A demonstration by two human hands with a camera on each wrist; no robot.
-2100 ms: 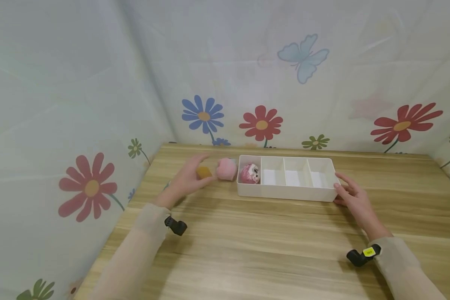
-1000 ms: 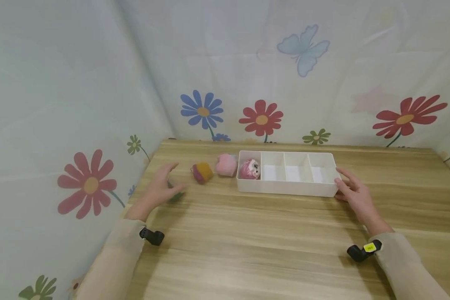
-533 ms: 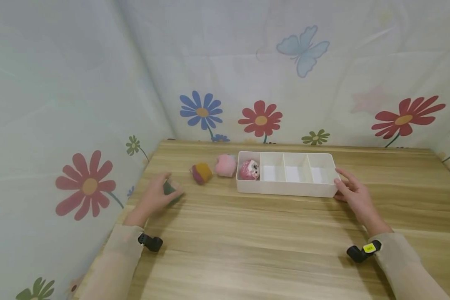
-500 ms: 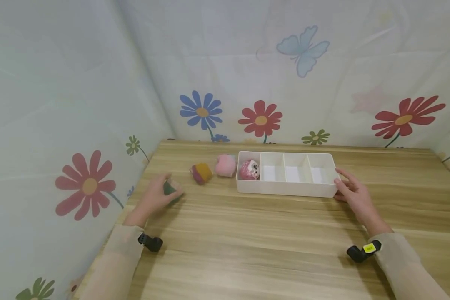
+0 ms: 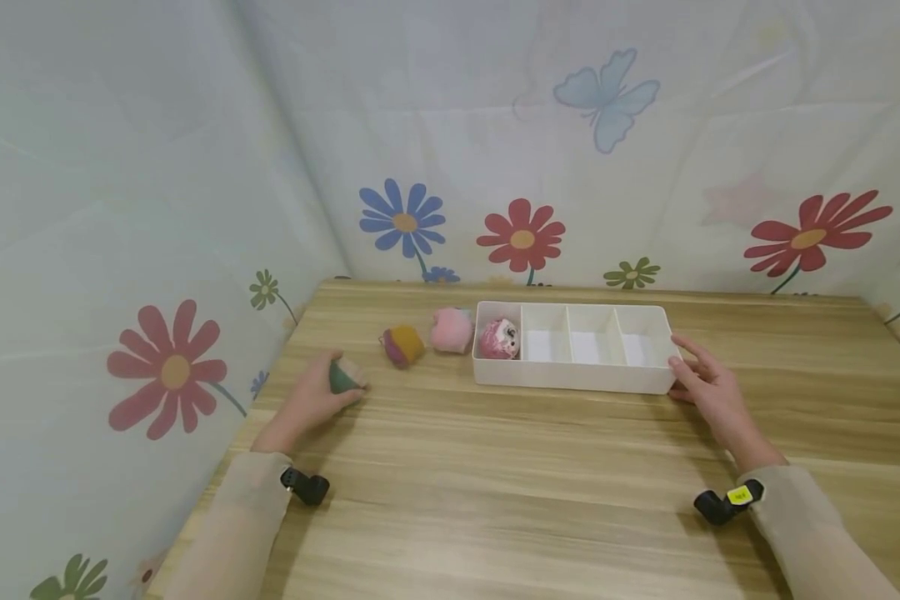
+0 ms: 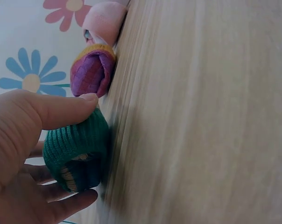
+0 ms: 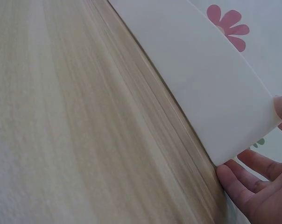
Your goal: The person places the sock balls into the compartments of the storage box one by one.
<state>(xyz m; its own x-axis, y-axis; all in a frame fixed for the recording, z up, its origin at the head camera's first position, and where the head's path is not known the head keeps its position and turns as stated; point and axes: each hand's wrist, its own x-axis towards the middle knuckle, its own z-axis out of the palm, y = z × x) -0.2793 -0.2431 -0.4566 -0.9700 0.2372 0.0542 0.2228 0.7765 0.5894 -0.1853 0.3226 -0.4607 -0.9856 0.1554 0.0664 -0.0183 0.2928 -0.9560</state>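
Note:
At the left of the table, my left hand (image 5: 311, 400) holds a green and cream knitted ball (image 5: 342, 377) between thumb and fingers. The left wrist view shows the thumb over the ball's green ribbed side (image 6: 78, 142) and fingertips beneath it. A white box (image 5: 570, 377) with several compartments stands near the back; a pink and white ball (image 5: 499, 339) sits in its leftmost one. My right hand (image 5: 712, 400) touches the box's right end, thumb at the rim and fingers low on the corner, seen also on the box wall (image 7: 192, 84) in the right wrist view.
Between my left hand and the box lie a yellow and purple ball (image 5: 403, 346) and a pink ball (image 5: 452, 330), the latter close to the box's left end. A flowered curtain (image 5: 450, 133) rises behind and left of the wooden table (image 5: 495, 492).
My left hand has moved left and nearer from beside the yellow and purple ball, and its fingers have closed round the green ball. The right hand stays at the box.

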